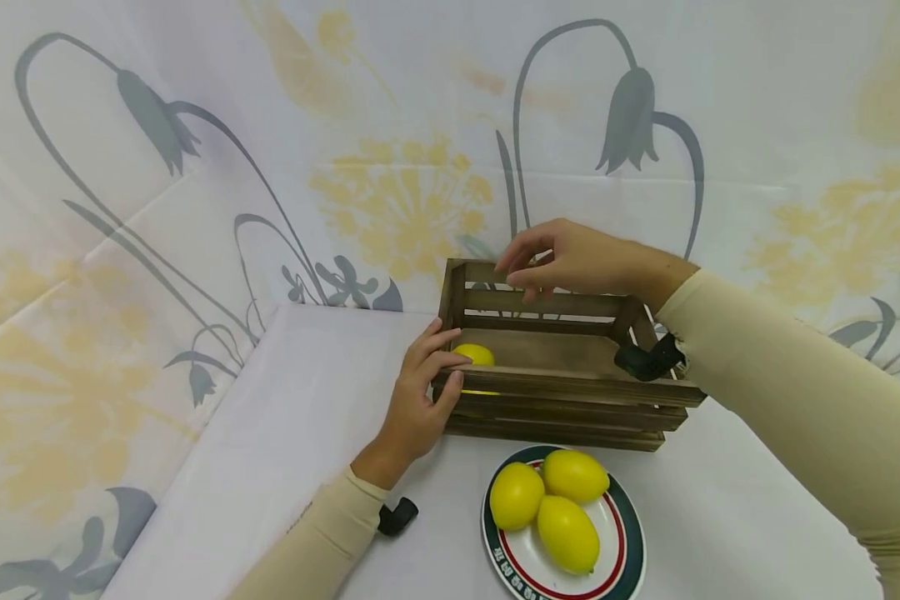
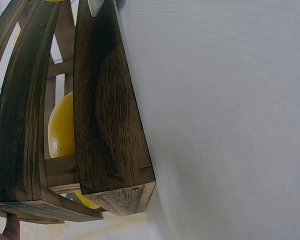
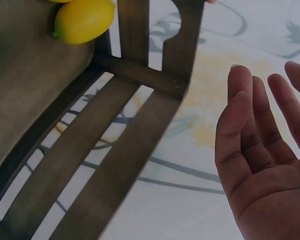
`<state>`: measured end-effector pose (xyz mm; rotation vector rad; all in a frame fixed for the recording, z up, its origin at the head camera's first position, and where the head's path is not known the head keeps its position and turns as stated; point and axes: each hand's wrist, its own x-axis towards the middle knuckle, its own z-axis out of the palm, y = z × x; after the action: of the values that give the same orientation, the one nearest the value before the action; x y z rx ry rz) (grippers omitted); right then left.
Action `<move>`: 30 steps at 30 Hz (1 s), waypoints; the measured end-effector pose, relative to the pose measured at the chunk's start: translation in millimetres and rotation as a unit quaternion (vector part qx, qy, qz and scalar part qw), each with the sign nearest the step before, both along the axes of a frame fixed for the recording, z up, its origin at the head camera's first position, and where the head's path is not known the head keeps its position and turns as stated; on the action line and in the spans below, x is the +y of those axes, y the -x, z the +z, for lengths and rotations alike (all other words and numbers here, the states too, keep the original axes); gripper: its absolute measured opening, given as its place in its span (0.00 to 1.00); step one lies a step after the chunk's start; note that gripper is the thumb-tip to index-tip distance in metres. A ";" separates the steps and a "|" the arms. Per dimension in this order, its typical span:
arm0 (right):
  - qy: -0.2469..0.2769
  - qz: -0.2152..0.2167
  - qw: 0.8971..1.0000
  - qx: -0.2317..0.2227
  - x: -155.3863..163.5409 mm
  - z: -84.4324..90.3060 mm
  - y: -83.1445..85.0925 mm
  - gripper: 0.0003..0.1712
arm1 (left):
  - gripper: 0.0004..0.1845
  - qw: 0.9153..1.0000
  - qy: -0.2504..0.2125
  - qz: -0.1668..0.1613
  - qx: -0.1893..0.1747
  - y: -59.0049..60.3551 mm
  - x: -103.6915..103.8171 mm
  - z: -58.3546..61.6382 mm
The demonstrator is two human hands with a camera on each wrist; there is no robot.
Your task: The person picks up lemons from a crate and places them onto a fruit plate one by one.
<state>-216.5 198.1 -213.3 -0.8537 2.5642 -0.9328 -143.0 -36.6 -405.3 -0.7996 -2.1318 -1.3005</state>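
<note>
A dark brown slatted wooden crate [image 1: 562, 410] stands on the white cloth. My left hand [image 1: 412, 404] rests on its left end, with extended fingers over the rim and the thumb by the front slat. One lemon [image 1: 474, 354] shows inside at that end; the right wrist view has a lemon [image 3: 85, 21] there with part of another beside it. Over the crate's back rim hovers my right hand [image 1: 566, 258], its fingers loosely bent and nothing in them. In the right wrist view the palm faces the camera, apart from the slats.
In front of the crate sits a white plate [image 1: 635, 542] with a green and red rim, holding three lemons [image 1: 567, 533]. Behind rises a cloth backdrop [image 1: 412, 100] printed with grey and yellow flowers. A black strap piece [image 1: 648, 358] hangs from the right wrist over the crate.
</note>
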 end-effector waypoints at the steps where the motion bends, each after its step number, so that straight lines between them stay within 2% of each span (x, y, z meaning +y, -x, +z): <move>1: -0.001 0.002 1.000 -0.006 -1.2 -1.8 2.8 0.14 | 0.09 1.000 0.000 -0.001 0.001 -0.2 0.5 -0.2; 14: 0.001 0.011 0.998 -0.067 -17.3 -27.3 31.2 0.16 | 0.09 1.000 0.001 -0.003 0.000 -5.2 2.9 2.3; 21: -0.016 0.003 0.994 -0.105 -24.6 -39.6 40.7 0.16 | 0.09 1.000 0.005 -0.002 0.015 -5.1 3.4 2.2; 26: -0.044 0.027 0.993 -0.110 -30.7 -51.4 48.0 0.17 | 0.10 1.000 0.005 0.001 0.016 -5.3 3.2 2.0; 30: -0.064 0.045 0.988 -0.133 -35.6 -59.4 50.8 0.17 | 0.11 1.000 0.002 0.000 0.019 -5.6 3.7 1.5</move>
<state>-267.3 162.5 -272.7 -0.7471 2.3083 -0.7888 -137.4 -33.0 -403.9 -0.8205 -2.1049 -1.2712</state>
